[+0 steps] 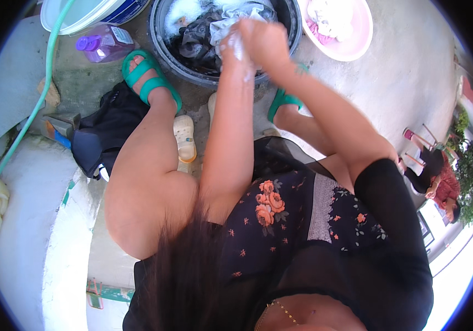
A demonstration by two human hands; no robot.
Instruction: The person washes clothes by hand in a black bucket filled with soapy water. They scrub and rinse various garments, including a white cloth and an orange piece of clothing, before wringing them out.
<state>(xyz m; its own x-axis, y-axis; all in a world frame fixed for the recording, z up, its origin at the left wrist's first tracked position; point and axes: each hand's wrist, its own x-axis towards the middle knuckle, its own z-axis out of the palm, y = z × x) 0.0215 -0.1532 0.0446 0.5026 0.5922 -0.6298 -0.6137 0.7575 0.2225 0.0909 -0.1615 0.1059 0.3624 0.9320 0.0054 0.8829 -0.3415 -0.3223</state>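
Both hands are together over a dark round tub (156, 45) of soapy water and wet clothes. My left hand (233, 44), streaked with white suds, is closed on a light grey wet cloth (240, 11). Against it presses my right hand (264, 43), curled into a fist and blurred, bunching the same cloth; its fingertips are hidden. A dark patterned garment (199, 35) lies in the water left of the hands. White foam (178, 18) floats along the tub's far left side.
Left of the tub are a purple detergent bottle (106, 43), a white bucket (73, 27) and a green hose (40, 99). A pink basin (354, 49) with clothes stands right. A black bag (104, 124) and cream clog (185, 136) lie nearby. Another person (443, 182) sits far right.
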